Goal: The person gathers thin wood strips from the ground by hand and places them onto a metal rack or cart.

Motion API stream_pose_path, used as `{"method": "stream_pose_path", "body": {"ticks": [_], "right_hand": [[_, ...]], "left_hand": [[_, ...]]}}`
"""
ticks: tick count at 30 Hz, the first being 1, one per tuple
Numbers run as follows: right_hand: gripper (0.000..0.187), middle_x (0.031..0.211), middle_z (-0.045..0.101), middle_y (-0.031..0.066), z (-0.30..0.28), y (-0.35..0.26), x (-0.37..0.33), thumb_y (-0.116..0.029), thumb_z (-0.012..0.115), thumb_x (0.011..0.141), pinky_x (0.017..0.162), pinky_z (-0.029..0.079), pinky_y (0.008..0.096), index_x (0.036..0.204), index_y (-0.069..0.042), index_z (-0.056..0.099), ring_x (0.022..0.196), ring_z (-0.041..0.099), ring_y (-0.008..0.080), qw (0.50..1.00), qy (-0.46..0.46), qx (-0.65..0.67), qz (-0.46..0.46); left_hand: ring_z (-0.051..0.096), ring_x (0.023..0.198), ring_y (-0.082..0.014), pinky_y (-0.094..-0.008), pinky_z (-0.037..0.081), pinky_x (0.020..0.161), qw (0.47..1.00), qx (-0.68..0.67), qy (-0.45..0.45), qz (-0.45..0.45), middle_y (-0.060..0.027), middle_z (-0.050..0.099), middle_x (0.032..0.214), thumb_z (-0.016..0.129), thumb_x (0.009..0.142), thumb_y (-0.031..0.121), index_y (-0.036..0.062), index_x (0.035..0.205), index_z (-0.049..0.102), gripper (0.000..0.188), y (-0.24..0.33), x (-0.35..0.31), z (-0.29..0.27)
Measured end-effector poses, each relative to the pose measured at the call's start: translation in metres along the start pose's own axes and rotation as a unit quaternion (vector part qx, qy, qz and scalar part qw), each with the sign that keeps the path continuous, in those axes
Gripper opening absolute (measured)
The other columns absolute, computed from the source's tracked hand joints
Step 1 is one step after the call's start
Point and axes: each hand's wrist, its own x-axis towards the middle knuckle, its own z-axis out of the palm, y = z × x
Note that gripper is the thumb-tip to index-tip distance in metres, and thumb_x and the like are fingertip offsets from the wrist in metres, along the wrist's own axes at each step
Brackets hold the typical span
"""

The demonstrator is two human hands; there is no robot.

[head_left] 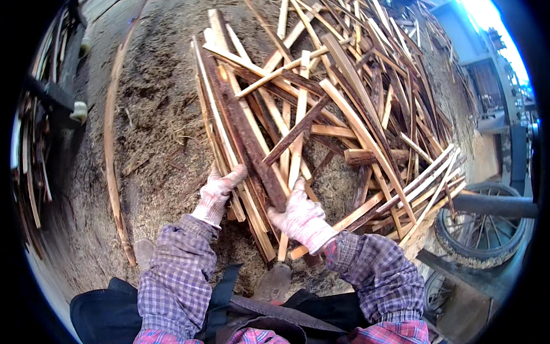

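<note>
Both my hands wear whitish, red-stained gloves and are at the near end of a heap of bark-edged wood strips. My left hand (217,194) is closed on the left side of a bundle of long wood strips (220,135), its thumb laid across the top. Close to the bundle's right side, my right hand (303,219) grips the near end of a wide dark bark strip (260,146), with pale strips beside it. Its fingertips are partly hidden among the wood. The bundled strips lie roughly side by side, pointing away from me.
A tangled pile of wood strips (395,97) spreads to the right and far side. One long strip (112,132) lies apart on the sawdust-covered ground (160,97). A spoked wheel (484,226) and a metal bar (495,204) stand at right. More strips (28,166) are stacked far left.
</note>
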Motion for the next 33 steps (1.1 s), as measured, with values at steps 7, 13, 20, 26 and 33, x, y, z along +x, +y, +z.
{"method": "stream_pose_path", "body": {"ticks": [7, 13, 20, 26, 33], "right_hand": [[0.102, 0.107, 0.053, 0.0273, -0.013, 0.028, -0.002, -0.054, 0.059, 0.071, 0.082, 0.045, 0.0369, 0.129, 0.013, 0.010, 0.095, 0.056, 0.0362, 0.984, -0.082, -0.008, -0.160], [0.108, 0.127, 0.039, 0.0214, -0.111, 0.119, 0.004, -0.031, 0.083, 0.049, 0.100, 0.033, 0.0355, 0.134, -0.002, 0.023, 0.117, 0.041, 0.0296, 0.880, 0.380, -0.036, -0.283], [0.106, 0.137, 0.024, 0.0171, -0.088, 0.226, 0.061, -0.036, 0.079, 0.055, 0.102, 0.031, 0.0338, 0.135, -0.006, 0.018, 0.124, 0.032, 0.0286, 0.965, 0.239, 0.043, 0.101], [0.042, 0.097, 0.061, 0.0143, -0.043, 0.204, 0.042, -0.036, 0.058, 0.079, 0.080, 0.046, 0.0389, 0.115, -0.015, 0.051, 0.091, 0.059, 0.0308, 0.948, 0.295, 0.019, 0.120], [0.053, 0.097, 0.060, 0.0153, -0.011, 0.163, 0.009, -0.042, 0.061, 0.073, 0.082, 0.046, 0.0378, 0.115, -0.013, 0.048, 0.094, 0.058, 0.0300, 0.946, 0.298, 0.080, 0.097]], "left_hand": [[0.060, 0.076, -0.0177, -0.0275, 0.052, 0.068, 0.999, 0.026, 0.007, 0.041, -0.0080, 0.059, 0.092, 0.066, 0.073, 0.003, 0.0028, 0.112, 0.044, 0.045, -0.027, 0.020, -0.005], [0.060, 0.081, -0.0219, -0.0328, 0.051, 0.073, 0.999, 0.029, 0.033, -0.025, -0.0102, 0.058, 0.098, 0.063, 0.077, 0.014, 0.0015, 0.118, 0.042, 0.048, -0.026, 0.026, -0.034], [0.059, 0.076, -0.0169, -0.0285, 0.052, 0.067, 0.989, 0.140, 0.036, -0.009, -0.0105, 0.057, 0.098, 0.047, 0.089, 0.033, -0.0006, 0.116, 0.046, 0.043, -0.033, 0.036, -0.048], [0.060, 0.079, -0.0186, -0.0286, 0.051, 0.070, 0.995, 0.085, 0.055, -0.012, -0.0107, 0.059, 0.097, 0.062, 0.079, 0.025, -0.0006, 0.112, 0.049, 0.044, -0.026, 0.023, -0.019], [0.059, 0.088, -0.0208, -0.0306, 0.050, 0.078, 0.994, 0.103, 0.031, 0.012, -0.0091, 0.059, 0.104, 0.064, 0.077, 0.024, 0.0002, 0.115, 0.051, 0.047, -0.008, 0.007, -0.004]]}}
